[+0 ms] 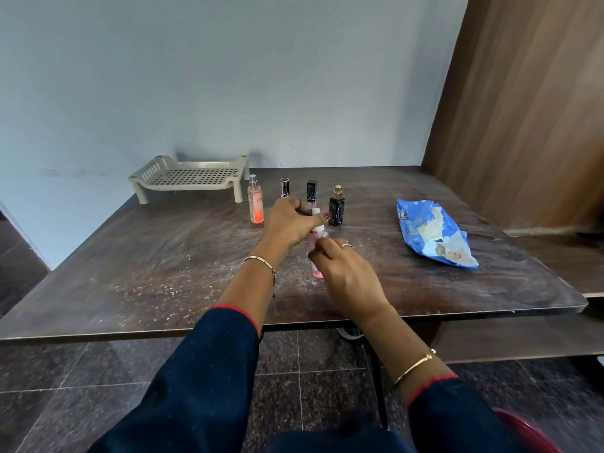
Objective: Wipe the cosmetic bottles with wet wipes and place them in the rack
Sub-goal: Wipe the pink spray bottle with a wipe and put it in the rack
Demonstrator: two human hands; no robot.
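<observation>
A pink spray bottle with a white top point(315, 243) is held between both hands above the dusty table. My left hand point(291, 223) grips its upper part near the white cap. My right hand point(346, 273) closes around its lower body, hiding most of it. Behind them stand a tall pink spray bottle point(255, 204), a clear bottle with a silver cap point(285, 188), a bottle with a black cap point(311, 190) and a black bottle with a gold sprayer point(337, 209). The beige perforated rack point(192, 178) sits empty at the back left. A blue wet wipes pack point(431, 232) lies to the right.
The dark wooden table point(163, 273) is speckled with white dust. A wooden panel point(523, 109) rises at the right, with a lower shelf point(523, 338) beside the table. The wall runs just behind the rack. A red chair edge point(529, 429) shows at the bottom right.
</observation>
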